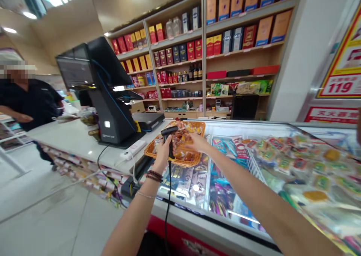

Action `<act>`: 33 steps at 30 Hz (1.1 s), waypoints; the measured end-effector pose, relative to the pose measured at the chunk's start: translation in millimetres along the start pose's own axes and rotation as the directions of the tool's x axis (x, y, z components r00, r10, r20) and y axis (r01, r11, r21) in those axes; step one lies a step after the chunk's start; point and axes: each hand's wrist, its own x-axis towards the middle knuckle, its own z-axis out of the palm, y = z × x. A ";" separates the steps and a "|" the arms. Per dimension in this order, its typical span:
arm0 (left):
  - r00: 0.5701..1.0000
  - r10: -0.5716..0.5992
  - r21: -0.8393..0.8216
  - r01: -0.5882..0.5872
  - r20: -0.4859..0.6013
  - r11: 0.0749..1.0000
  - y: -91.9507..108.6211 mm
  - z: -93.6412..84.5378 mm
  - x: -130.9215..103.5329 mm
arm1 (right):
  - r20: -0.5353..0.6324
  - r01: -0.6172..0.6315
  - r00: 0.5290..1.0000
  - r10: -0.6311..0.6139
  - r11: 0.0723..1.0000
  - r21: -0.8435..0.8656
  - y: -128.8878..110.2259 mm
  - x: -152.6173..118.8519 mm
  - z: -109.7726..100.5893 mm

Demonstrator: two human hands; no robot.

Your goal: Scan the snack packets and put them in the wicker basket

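My left hand [163, 151] is closed around the handle of a black handheld barcode scanner [169, 130], whose cable hangs down between my arms. Under and behind the scanner, a woven orange-brown basket [199, 162] holds several small wrapped snacks [189, 157]. Over the basket's right side, my right hand [199, 143] is among the wrapped pieces with its fingers apart; nothing shows in its grasp. The basket rests on the glass top of a chest freezer [180, 196], where bagged frozen goods [224, 147] are visible.
A black checkout terminal [113, 113] and a white power strip [134, 149] occupy the counter [64, 139] at left. Vacuum-packed foods [299, 164] fill the right freezer section. Shelves [180, 66] of boxed goods line the back. A person in dark clothes [31, 102] stands at far left.
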 end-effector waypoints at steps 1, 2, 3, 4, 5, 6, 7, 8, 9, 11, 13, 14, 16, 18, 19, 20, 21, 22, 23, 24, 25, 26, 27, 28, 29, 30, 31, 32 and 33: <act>1.000 -0.012 0.011 0.012 -0.011 1.000 -2.4 -8.8 0.9 | 0.106 0.003 0.994 -0.003 1.000 -0.004 -2.9 2.2 11.5; 0.999 -0.027 0.025 0.028 -0.018 0.999 -5.7 -15.1 1.5 | 0.189 0.008 0.982 -0.008 1.000 0.001 -3.3 3.4 19.8; 0.999 -0.042 0.037 0.043 -0.026 0.998 -9.5 -19.3 1.9 | 0.250 0.015 0.968 -0.017 1.000 0.011 -1.6 4.2 24.9; 0.998 -0.053 0.046 0.055 -0.039 0.997 -13.5 -21.3 2.3 | 0.294 0.029 0.955 -0.035 0.999 0.026 1.3 5.0 27.3; 0.997 -0.059 0.053 0.062 -0.056 0.997 -17.4 -21.8 2.7 | 0.332 0.050 0.941 -0.059 0.998 0.036 4.8 5.8 27.8; 0.995 -0.060 0.059 0.064 -0.074 0.996 -21.0 -21.0 3.0 | 0.369 0.072 0.926 -0.078 0.997 0.032 8.0 6.7 27.0; 0.995 -0.055 0.064 0.061 -0.089 0.996 -23.9 -19.5 3.3 | 0.397 0.088 0.914 -0.084 0.996 0.007 10.7 7.4 25.8; 0.994 -0.046 0.066 0.053 -0.102 0.996 -26.0 -17.7 3.5 | 0.395 0.096 0.916 -0.073 0.995 -0.039 12.6 7.7 25.0; 0.993 -0.037 0.063 0.045 -0.113 0.997 -27.2 -16.1 3.4 | 0.359 0.085 0.932 -0.046 0.992 -0.096 13.6 7.5 24.8; 0.992 -0.031 0.045 0.036 -0.121 0.998 -27.3 -14.1 2.6 | 0.198 0.015 0.980 0.023 0.982 -0.190 14.1 6.1 27.0; 0.993 -0.031 0.025 0.034 -0.114 0.999 -25.7 -14.1 1.1 | 0.091 -0.030 0.995 0.052 0.973 -0.230 13.9 4.9 31.3; 0.994 -0.031 0.022 0.033 -0.108 0.999 -24.9 -14.4 0.3 | 0.099 -0.025 0.994 0.051 0.970 -0.240 13.8 5.0 33.5; 0.995 -0.024 0.026 0.027 -0.098 0.999 -24.5 -15.0 -0.8 | 0.176 0.021 0.984 0.026 0.966 -0.258 13.3 6.3 36.8; 0.995 -0.012 0.032 0.015 -0.103 0.999 -26.6 -14.7 -1.1 | 0.216 0.061 0.976 -0.003 0.963 -0.264 11.7 7.7 38.9; 0.994 -0.001 0.033 0.005 -0.110 0.999 -28.4 -14.4 -0.9 | 0.209 0.067 0.978 -0.011 0.962 -0.264 10.0 7.8 39.9; 0.993 0.011 0.034 -0.007 -0.119 0.999 -30.2 -14.0 -0.6 | 0.194 0.067 0.981 -0.015 0.962 -0.263 7.8 7.3 40.8; 0.992 0.025 0.034 -0.020 -0.127 0.999 -31.7 -13.6 -0.2 | 0.177 0.061 0.984 -0.014 0.964 -0.261 5.0 6.3 41.8; 0.991 0.035 0.036 -0.030 -0.133 0.999 -32.7 -13.3 0.1 | 0.161 0.050 0.987 -0.009 0.966 -0.255 1.6 5.0 42.6; 0.990 0.038 0.041 -0.033 -0.134 0.999 -32.8 -13.1 0.4 | 0.148 0.038 0.989 -0.001 0.968 -0.247 -2.0 3.6 43.0; 0.991 0.034 0.048 -0.028 -0.130 0.998 -32.1 -13.0 0.5 | 0.139 0.025 0.990 0.008 0.971 -0.238 -5.6 2.4 42.9; 0.992 0.024 0.057 -0.017 -0.126 0.998 -30.6 -12.9 0.4 | 0.138 0.016 0.990 0.017 0.972 -0.233 -8.9 1.4 42.0; 0.992 0.013 0.068 -0.005 -0.123 0.998 -28.6 -12.7 0.1 | 0.136 0.001 0.990 0.029 0.975 -0.221 -11.5 0.6 40.2; 0.993 0.002 0.078 0.007 -0.121 0.997 -26.4 -12.1 -0.5 | 0.122 -0.025 0.991 0.049 0.981 -0.191 -13.0 -0.1 37.4; 0.992 -0.004 0.084 0.015 -0.122 0.996 -24.2 -11.2 -1.4 | 0.086 -0.064 0.993 0.076 0.989 -0.135 -13.0 -1.1 33.7; 0.992 -0.005 0.083 0.015 -0.125 0.996 -22.3 -9.6 -2.7 | 0.026 -0.111 0.993 0.112 0.993 -0.047 -11.2 -2.8 29.0; 0.992 -0.003 0.075 0.012 -0.126 0.997 -20.7 -7.4 -4.3 | -0.050 -0.150 0.987 0.153 0.986 0.071 -7.4 -5.6 23.5; 0.993 -0.002 0.064 0.010 -0.120 0.998 -19.5 -4.4 -6.3 | -0.130 -0.169 0.971 0.199 0.963 0.209 -1.4 -10.0 17.4; 0.994 -0.004 0.052 0.010 -0.106 0.999 -18.5 -0.4 -8.4 | -0.196 -0.165 0.949 0.245 0.922 0.350 6.5 -16.1 10.5; 0.997 -0.011 0.040 0.014 -0.081 0.999 -17.5 4.8 -10.7 | -0.237 -0.147 0.928 0.288 0.866 0.479 15.9 -24.0 3.1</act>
